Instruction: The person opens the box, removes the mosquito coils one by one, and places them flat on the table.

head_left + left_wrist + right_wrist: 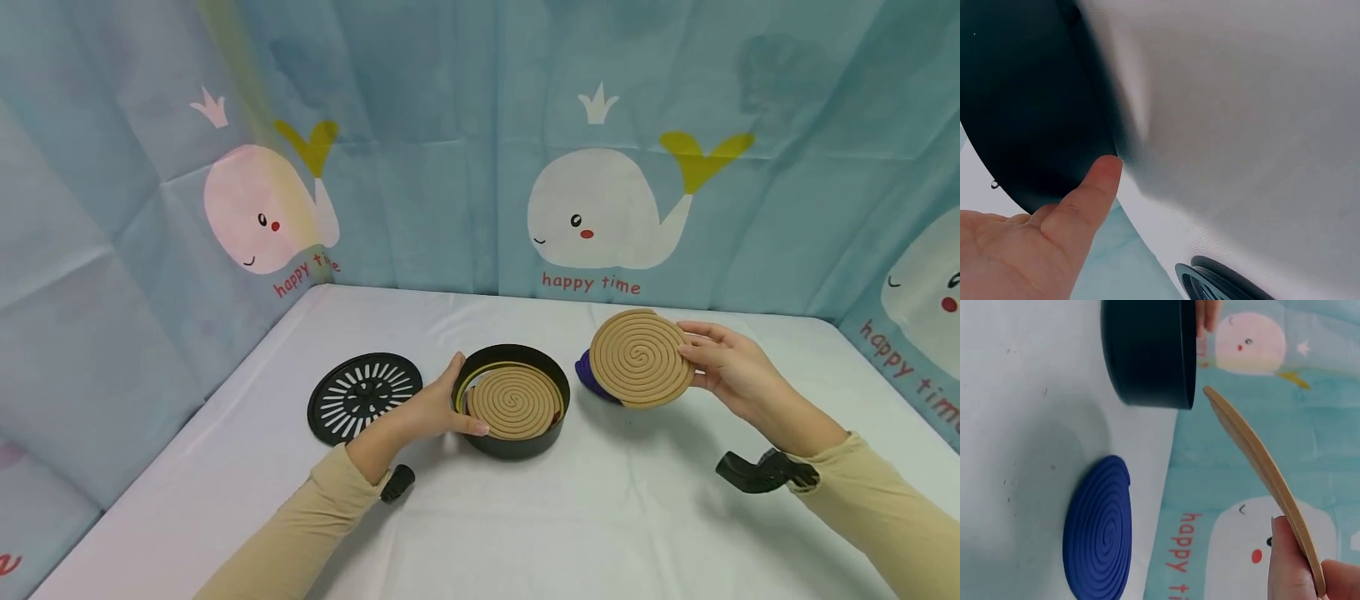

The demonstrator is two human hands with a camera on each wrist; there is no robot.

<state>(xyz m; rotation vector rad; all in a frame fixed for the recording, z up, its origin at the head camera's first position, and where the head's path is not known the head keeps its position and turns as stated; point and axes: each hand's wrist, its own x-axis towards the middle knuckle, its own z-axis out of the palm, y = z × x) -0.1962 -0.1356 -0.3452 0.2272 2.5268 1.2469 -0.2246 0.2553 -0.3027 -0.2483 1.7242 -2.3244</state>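
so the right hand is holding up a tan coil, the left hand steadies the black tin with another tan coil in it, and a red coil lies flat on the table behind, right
Not quite: the coil lying flat on the table is dark blue, not red, as the right wrist view shows. The rest holds: the right hand holds up a tan coil, and the left hand steadies the black tin with another tan coil in it.

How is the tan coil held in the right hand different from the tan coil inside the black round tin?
The held coil is lifted off the table and tilted, pinched at its edge by the right hand; the coil in the tin lies flat, walled in by the black tin that the left hand steadies. The held one looks slightly larger, being nearer. Both are tan, round spirals.
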